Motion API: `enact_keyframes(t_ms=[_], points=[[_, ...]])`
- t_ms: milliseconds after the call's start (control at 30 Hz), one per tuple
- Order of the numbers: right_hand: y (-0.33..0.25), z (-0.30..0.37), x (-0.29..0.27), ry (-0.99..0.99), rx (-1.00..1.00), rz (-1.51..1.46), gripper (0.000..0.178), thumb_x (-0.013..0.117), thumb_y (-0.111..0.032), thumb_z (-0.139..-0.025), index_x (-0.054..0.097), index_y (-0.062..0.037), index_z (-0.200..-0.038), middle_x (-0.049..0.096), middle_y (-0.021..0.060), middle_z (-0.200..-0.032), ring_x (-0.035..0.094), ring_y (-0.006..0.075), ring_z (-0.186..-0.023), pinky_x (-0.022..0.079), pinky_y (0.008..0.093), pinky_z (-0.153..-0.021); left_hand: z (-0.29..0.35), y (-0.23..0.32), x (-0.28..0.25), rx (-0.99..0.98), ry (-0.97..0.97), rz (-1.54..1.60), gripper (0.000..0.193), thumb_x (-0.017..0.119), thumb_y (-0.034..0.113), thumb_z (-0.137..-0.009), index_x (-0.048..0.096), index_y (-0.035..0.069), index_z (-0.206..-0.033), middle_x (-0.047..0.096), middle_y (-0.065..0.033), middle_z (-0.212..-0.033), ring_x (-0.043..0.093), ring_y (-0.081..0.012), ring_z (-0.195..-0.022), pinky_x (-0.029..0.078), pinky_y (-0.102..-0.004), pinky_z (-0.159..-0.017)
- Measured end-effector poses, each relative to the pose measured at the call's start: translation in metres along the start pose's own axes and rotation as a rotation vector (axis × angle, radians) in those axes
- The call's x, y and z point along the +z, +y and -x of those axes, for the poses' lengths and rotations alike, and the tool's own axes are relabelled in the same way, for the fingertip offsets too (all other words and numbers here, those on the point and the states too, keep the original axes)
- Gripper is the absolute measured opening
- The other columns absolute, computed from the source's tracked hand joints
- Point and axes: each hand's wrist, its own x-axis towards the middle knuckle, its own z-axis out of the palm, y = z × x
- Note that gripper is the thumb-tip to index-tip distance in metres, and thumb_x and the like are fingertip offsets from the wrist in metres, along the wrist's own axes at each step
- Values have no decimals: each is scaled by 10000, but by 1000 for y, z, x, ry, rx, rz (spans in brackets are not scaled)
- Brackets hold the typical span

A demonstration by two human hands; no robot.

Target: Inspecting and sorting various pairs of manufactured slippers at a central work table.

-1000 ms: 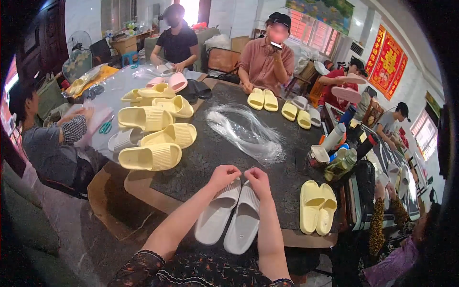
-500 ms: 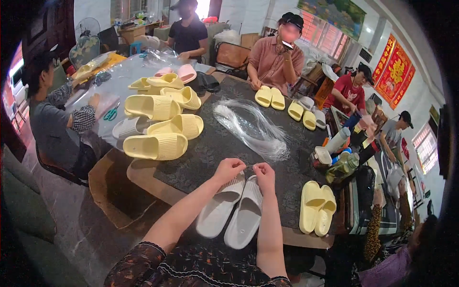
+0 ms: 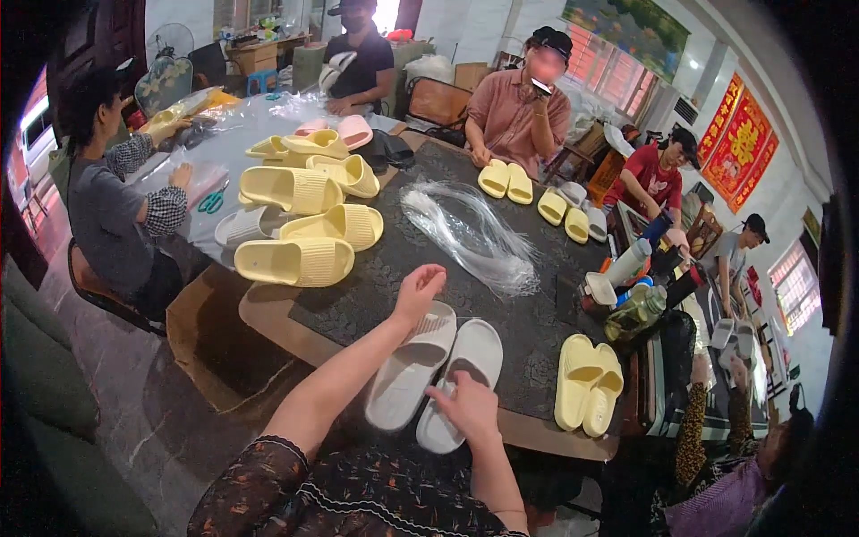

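Note:
Two light grey slippers lie side by side at the table's near edge, soles down, with ribbed straps. Beyond the strap of the left slipper, my left hand is raised with loosely bent fingers and nothing visible in it. My right hand is over the right slipper, at the opening behind its strap. Its thumb is spread from the fingers, and the fingertips are partly hidden against the slipper. A bundle of clear plastic strands lies on the dark mat ahead of both hands.
Yellow slippers are heaped at the left, and a yellow pair lies at the right. More slippers line the far side. Bottles stand at the right. Teal scissors lie near a seated person. Other people surround the tables.
My hands have parted from their pinch at the slipper toes. The left has risen slightly; the right has come back over the right slipper. The slippers' toes have spread apart.

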Motion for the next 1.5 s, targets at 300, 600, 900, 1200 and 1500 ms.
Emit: enact_keyframes(t_ms=[300,600,900,1200,1500], points=[[-8,-13,16,13,87,106,731,607,-671,-741,541,41,-892,642,212,-761,646,367,-731,499,446,-667,-2,136,-77,919,271,-1199,389,670,144,-773,555,25,-1125,577,-196,-1091,535,-372,-1044,450,-441,-879],[9,-39,47,91,151,-5,453,593,-434,-818,645,4,-716,647,191,-697,648,359,-665,514,455,-635,-83,149,-272,261,389,-1516,486,728,350,-678,669,-42,-959,647,-261,-917,619,-374,-887,475,-431,-758],[36,0,2,98,248,-59,345,604,-343,-769,653,-12,-683,637,190,-667,648,343,-650,515,443,-631,-55,145,-244,693,405,-934,187,622,114,-833,561,-59,-799,504,-105,-774,501,-218,-726,410,-332,-673],[157,11,-117,518,483,198,314,633,-314,-753,623,-1,-760,632,207,-769,625,370,-760,491,462,-717,50,206,-143,657,398,-748,234,562,94,-928,450,32,-732,355,40,-692,349,-58,-637,314,-209,-575],[221,12,-136,980,594,465,564,712,-276,-757,516,25,-1191,553,246,-1139,525,396,-1063,415,463,-931,101,222,-56,275,241,-6,95,539,144,-933,546,54,-904,523,24,-791,456,-41,-622,379,-178,-551]])
